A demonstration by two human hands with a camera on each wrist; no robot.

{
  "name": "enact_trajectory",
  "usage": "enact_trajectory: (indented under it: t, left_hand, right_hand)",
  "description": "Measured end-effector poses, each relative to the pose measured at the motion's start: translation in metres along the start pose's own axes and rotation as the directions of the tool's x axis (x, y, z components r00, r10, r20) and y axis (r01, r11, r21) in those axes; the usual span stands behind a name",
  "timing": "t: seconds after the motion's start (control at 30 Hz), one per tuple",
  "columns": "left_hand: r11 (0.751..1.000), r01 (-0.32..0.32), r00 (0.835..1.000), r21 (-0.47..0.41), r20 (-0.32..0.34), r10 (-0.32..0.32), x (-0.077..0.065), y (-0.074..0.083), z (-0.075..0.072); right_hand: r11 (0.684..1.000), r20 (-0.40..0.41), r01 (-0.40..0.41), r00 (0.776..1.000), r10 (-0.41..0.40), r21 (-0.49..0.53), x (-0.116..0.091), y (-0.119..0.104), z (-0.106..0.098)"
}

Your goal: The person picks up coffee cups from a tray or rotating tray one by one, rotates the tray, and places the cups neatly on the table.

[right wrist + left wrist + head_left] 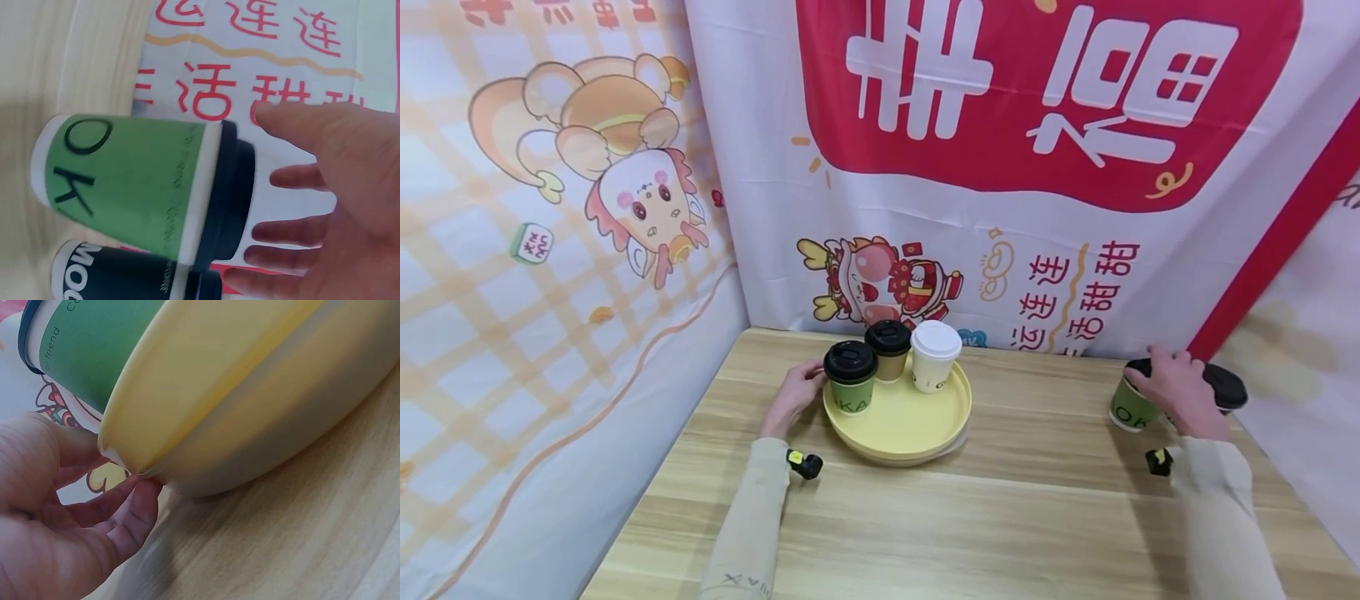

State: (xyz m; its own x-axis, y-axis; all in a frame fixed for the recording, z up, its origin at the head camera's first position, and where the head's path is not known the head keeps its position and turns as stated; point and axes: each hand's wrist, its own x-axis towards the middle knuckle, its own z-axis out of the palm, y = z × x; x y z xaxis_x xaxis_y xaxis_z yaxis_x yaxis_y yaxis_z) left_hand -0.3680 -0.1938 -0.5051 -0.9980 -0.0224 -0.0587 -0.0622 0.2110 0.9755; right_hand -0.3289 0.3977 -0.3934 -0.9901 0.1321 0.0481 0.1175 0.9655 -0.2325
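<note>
My left hand (pixel 793 396) pinches the left rim of a round yellow tray (pixel 895 429); in the left wrist view the thumb lies over the rim (pixel 134 444) and the fingers beneath it. Three lidded paper cups stand on this tray: a green cup (pixel 852 393) with a black lid, a brown cup (pixel 889 365) with a black lid, and a white cup (pixel 934 367) with a white lid. Far to the right, my right hand (pixel 1186 392) hovers at another green cup (pixel 125 181). Its fingers are spread and apart from the black lid in the right wrist view.
A dark cup (pixel 125 275) with a black lid stands beside the right green cup. The wooden table (pixel 1000 533) meets a printed cloth backdrop (pixel 760 208) at the back, with cloth walls on both sides.
</note>
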Motion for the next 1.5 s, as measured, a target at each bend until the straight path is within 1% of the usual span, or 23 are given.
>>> enact_trajectory:
  t: [0.13, 0.2, 0.27, 0.37, 0.43, 0.47, 0.5, 0.57, 0.63, 0.7, 0.8, 0.9, 0.93, 0.97, 1.0, 1.07, 1.13, 1.17, 1.2, 1.33, 1.37, 1.5]
  left_hand:
    - [1.000, -0.006, 1.000, -0.003, -0.004, 0.006, 0.000, 0.001, 0.000]
    - [1.000, -0.010, 1.000, 0.000, 0.000, 0.010, 0.000, 0.000, 0.000]
    - [1.000, -0.001, 1.000, -0.002, -0.001, 0.001, 0.000, 0.000, 0.000]
    - [1.000, 0.001, 1.000, -0.006, -0.002, -0.001, 0.000, -0.001, 0.000]
    - [1.000, 0.003, 1.000, -0.007, -0.003, -0.003, 0.000, 0.000, 0.000]
    - [1.000, 0.003, 1.000, -0.006, -0.003, -0.003, 0.000, 0.000, 0.000]
    - [1.000, 0.003, 1.000, -0.006, -0.003, -0.003, 0.000, 0.001, 0.000]
    - [1.000, 0.008, 1.000, -0.003, -0.006, -0.008, 0.000, 0.002, 0.000]
    - [1.000, 0.014, 1.000, -0.001, -0.009, -0.014, 0.000, 0.002, 0.000]
    - [1.000, 0.013, 1.000, 0.006, -0.011, -0.013, 0.000, 0.002, 0.000]
    - [1.000, 0.011, 1.000, 0.008, -0.014, -0.011, 0.000, 0.002, 0.000]
    - [1.000, 0.008, 1.000, 0.008, -0.018, -0.008, 0.000, 0.002, 0.000]
    - [1.000, 0.011, 1.000, 0.004, -0.020, -0.011, -0.001, 0.002, 0.000]
    - [1.000, 0.013, 1.000, 0.002, -0.019, -0.012, -0.001, 0.002, 0.000]
    - [1.000, 0.015, 1.000, -0.002, -0.020, -0.015, -0.001, 0.001, 0.000]
    - [1.000, 0.019, 1.000, -0.010, -0.017, -0.019, -0.001, 0.001, 0.001]
    - [1.000, 0.020, 1.000, -0.014, -0.014, -0.021, -0.001, 0.001, 0.001]
    - [1.000, 0.020, 1.000, -0.014, -0.013, -0.020, -0.001, 0.001, 0.001]
    - [1.000, 0.018, 1.000, -0.012, -0.013, -0.018, 0.000, 0.000, 0.000]
    - [1.000, 0.020, 1.000, -0.016, -0.010, -0.020, 0.000, 0.000, -0.001]
    - [1.000, 0.020, 1.000, -0.019, -0.009, -0.021, 0.000, 0.000, -0.001]
    - [0.999, 0.024, 1.000, -0.029, -0.007, -0.024, -0.001, 0.001, 0.001]
  right_hand:
    - [1.000, -0.113, 0.022, 0.993, -0.020, 0.018, 0.002, -0.011, -0.002]
    - [0.997, -0.144, 0.061, 0.988, -0.053, 0.048, 0.005, -0.016, -0.002]
    - [0.988, -0.154, 0.117, 0.983, -0.101, 0.101, 0.008, -0.022, 0.000]
    - [0.957, -0.147, 0.186, 0.977, -0.156, 0.221, 0.010, -0.030, 0.003]
    - [0.928, -0.124, 0.185, 0.981, -0.152, 0.322, 0.008, -0.035, 0.004]
    - [0.908, -0.117, 0.187, 0.981, -0.154, 0.375, 0.008, -0.038, 0.005]
    - [0.884, -0.110, 0.186, 0.982, -0.154, 0.428, 0.007, -0.041, 0.006]
    - [0.825, -0.100, 0.193, 0.981, -0.166, 0.530, 0.005, -0.045, 0.008]
    - [0.743, -0.085, 0.193, 0.980, -0.182, 0.641, 0.004, -0.050, 0.010]
    - [0.664, -0.075, 0.190, 0.977, -0.197, 0.723, 0.004, -0.055, 0.014]
    - [0.567, -0.042, 0.141, 0.982, -0.184, 0.811, 0.006, -0.062, 0.022]
    - [0.481, -0.024, 0.108, 0.984, -0.178, 0.870, 0.008, -0.068, 0.031]
    - [0.442, -0.016, 0.094, 0.984, -0.176, 0.892, 0.008, -0.070, 0.034]
    - [0.408, -0.007, 0.079, 0.984, -0.176, 0.909, 0.009, -0.073, 0.037]
    - [0.382, -0.001, 0.069, 0.984, -0.176, 0.921, 0.009, -0.075, 0.040]
    - [0.362, 0.014, 0.051, 0.984, -0.175, 0.931, 0.010, -0.080, 0.047]
    - [0.369, 0.037, 0.029, 0.985, -0.170, 0.929, 0.010, -0.085, 0.054]
    - [0.390, 0.048, 0.021, 0.985, -0.167, 0.921, 0.011, -0.087, 0.057]
    - [0.401, 0.059, 0.012, 0.984, -0.165, 0.916, 0.012, -0.090, 0.061]
    - [0.425, 0.100, -0.019, 0.980, -0.170, 0.905, 0.013, -0.099, 0.072]
    - [0.427, 0.108, -0.023, 0.978, -0.177, 0.904, 0.011, -0.103, 0.072]
    - [0.411, 0.128, -0.036, 0.972, -0.196, 0.911, 0.011, -0.110, 0.076]
